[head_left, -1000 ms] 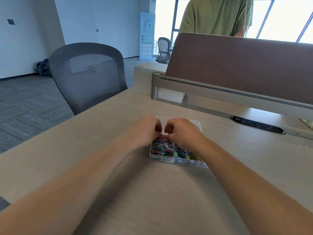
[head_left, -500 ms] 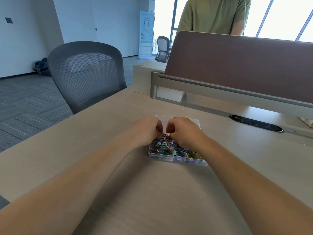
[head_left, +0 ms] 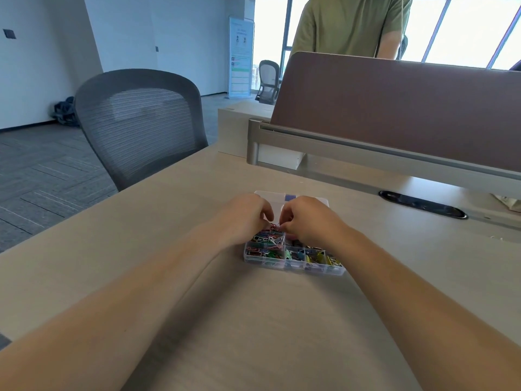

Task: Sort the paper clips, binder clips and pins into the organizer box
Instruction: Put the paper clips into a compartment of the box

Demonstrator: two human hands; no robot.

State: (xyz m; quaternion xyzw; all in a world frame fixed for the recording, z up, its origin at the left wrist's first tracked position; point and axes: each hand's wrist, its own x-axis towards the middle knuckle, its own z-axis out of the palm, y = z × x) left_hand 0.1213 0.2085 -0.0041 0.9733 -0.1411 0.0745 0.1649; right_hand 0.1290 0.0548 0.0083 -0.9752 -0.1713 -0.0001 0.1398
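Office desk, light wood, with a grey mesh chair on the left, a brown divider panel behind, and a person in a green shirt standing past it. Organizer box sits mid-desk, its clear lid folded open at the back. Delta over the last second is almost nil: both hands hold the same spot over the back-left compartment and the box doesn't shift. The only difference is the gap between the knuckles, a touch wider than a second ago, so more of the lid shows through. Left hand and right hand are both curled, fingertips meeting on a few red paper clips. It looks like a two-handed pinch, though the clips are too small to say who holds what. Front-left cells hold mixed-colour paper clips and front-right cells hold binder clips; I can't make out pins. My read: they're stuck pulling tangled clips apart, so nothing new has been sorted in this window. No loose items visible on the desk, so the job is probably near its end. Risk: tugging the tangle flicks clips into a neighbouring cell.
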